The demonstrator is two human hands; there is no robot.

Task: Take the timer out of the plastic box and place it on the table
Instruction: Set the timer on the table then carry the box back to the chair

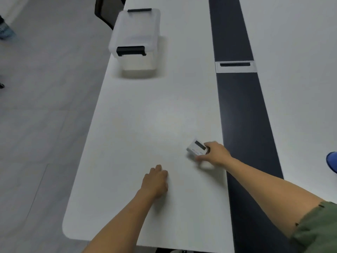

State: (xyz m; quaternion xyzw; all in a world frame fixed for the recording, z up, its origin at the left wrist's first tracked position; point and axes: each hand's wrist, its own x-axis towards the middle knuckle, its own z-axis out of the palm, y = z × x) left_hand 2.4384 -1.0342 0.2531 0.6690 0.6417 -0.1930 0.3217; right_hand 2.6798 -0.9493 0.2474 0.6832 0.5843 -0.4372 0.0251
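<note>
A small white timer (196, 148) with a dark display is at the right side of the white table (138, 128), held tilted in my right hand (216, 153) just above or on the surface. My thumb and fingers pinch its near end. My left hand (156, 181) rests on the table nearer to me, fingers curled, holding nothing. The clear plastic box (135, 39) with black latches stands at the far left of the table, its lid on, well away from both hands.
A dark strip (242, 110) with a cable slot (235, 65) runs along the table's right side. Beyond it lies another white tabletop. A dark chair (107, 13) stands behind the box. Grey floor lies to the left. A blue object (332, 161) shows at the right edge.
</note>
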